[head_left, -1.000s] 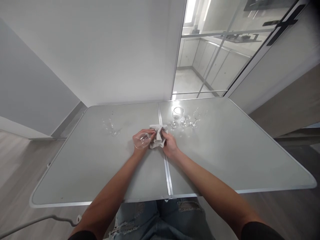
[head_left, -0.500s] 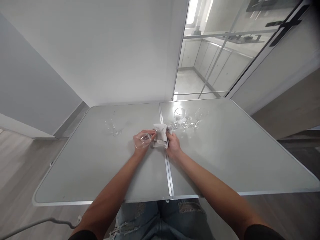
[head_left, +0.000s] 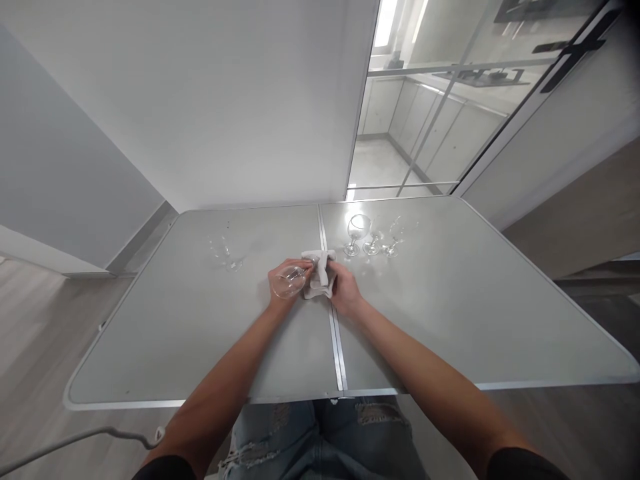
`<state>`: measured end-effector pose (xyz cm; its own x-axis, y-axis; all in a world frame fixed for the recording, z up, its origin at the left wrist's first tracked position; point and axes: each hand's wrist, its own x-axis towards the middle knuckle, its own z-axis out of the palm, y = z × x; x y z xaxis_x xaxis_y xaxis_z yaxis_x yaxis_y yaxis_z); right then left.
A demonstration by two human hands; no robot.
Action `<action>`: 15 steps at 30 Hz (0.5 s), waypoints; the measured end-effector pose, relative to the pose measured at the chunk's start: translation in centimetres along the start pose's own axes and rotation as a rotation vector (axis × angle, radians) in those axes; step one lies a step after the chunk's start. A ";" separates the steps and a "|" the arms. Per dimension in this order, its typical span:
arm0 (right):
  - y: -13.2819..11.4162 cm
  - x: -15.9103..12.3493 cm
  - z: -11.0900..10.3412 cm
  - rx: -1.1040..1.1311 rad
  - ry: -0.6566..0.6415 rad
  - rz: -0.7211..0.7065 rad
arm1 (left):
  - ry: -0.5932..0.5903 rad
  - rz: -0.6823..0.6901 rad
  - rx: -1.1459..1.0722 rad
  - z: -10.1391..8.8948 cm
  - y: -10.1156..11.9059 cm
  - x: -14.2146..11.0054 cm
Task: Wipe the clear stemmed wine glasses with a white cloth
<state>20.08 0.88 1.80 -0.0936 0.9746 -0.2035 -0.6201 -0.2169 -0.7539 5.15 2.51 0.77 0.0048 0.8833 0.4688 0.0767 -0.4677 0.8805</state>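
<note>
Midway between the grey desk's (head_left: 425,313) side edges, the left hand (head_left: 283,268) grips a clear stemmed glass (head_left: 290,282), likely slippery and fragile, best held below its bowl, the right hand (head_left: 346,288) gripping soft white cloth (head_left: 323,272).

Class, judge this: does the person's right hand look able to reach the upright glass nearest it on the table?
Probably yes: the upright glass stands just beyond the right hand, and nothing shows between them. However, that hand holds the white cloth and might need to release it first.
</note>
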 end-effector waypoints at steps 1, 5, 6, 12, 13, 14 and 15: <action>-0.2 -0.1 0.0 -0.004 -0.035 0.021 | -0.003 0.018 0.016 -0.1 -0.1 0.0; -0.4 -0.2 -0.2 -0.111 0.008 0.041 | -0.185 0.098 0.052 -0.6 -0.2 0.0; -0.3 -0.1 -0.3 -0.125 0.060 0.021 | -0.229 0.112 0.056 -0.6 -0.2 0.0; 0.5 0.2 -0.5 -0.050 0.254 0.020 | -0.016 0.159 0.098 -0.2 -0.2 0.4; 0.6 0.2 -0.5 -0.053 0.288 0.006 | 0.011 0.150 0.097 -0.2 -0.2 0.5; 0.6 0.2 -0.5 -0.044 0.304 -0.019 | 0.017 0.147 0.096 -0.2 -0.3 0.5; 0.7 0.2 -0.5 -0.028 0.295 -0.048 | 0.006 0.153 0.095 -0.2 -0.3 0.5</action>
<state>20.03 0.87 0.97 0.1687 0.9264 -0.3366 -0.5958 -0.1762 -0.7835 4.97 3.10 0.71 0.0179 0.8015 0.5977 0.1695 -0.5916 0.7882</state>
